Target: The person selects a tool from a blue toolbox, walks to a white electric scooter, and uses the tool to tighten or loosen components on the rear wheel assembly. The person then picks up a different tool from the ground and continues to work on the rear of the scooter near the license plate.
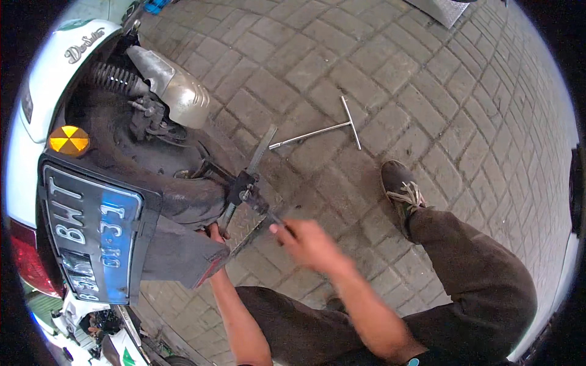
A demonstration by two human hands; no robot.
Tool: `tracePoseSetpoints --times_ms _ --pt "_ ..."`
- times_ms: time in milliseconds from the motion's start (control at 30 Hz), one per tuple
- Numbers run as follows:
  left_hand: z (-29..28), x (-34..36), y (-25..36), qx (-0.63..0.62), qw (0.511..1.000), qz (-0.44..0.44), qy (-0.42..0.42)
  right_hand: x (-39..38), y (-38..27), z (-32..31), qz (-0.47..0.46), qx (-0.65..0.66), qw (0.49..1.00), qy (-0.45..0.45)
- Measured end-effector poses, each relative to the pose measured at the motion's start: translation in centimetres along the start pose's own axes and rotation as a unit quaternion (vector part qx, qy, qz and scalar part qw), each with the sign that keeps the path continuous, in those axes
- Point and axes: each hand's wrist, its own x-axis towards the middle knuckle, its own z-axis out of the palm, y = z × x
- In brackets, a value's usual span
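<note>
My right hand (308, 243), a little blurred, is closed around the dark handle (276, 218) of a clamp-like metal tool. Its dark, dirty body (244, 188) sits against the outer side of the scooter's rear tyre (189, 196), and a flat steel bar (262, 149) runs through it. At the bar's lower end, next to the tyre, the fingers of my left hand (215, 233) are curled. The grey mudflap (180, 253) partly hides that hand. Beneath the tool lies a flat, dirty plate or board (247, 235).
A T-handle wrench (317, 133) lies on the brick paving (397, 79). The white scooter's exhaust (177, 97), orange reflector (69, 141) and number plate (91, 232) flank the wheel at left. My shoe (400, 189) stands at right. Another two-wheeler (119, 338) is at lower left.
</note>
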Motion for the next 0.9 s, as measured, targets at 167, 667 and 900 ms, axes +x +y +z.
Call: tracePoseSetpoints --times_ms 167,667,900 --pt "-1.6 1.0 -3.4 0.088 0.993 0.078 -0.020 2.4 -2.9 -9.1 -0.081 -0.291 0.950 0.083" --pt "0.8 0.0 -0.5 -0.015 0.999 0.023 0.017 4.0 -2.9 -4.5 -0.053 -0.398 0.912 0.079" --pt "0.4 0.6 -2.1 0.026 1.000 0.009 0.007 6.3 -3.2 -8.8 -0.182 -0.451 0.845 0.223"
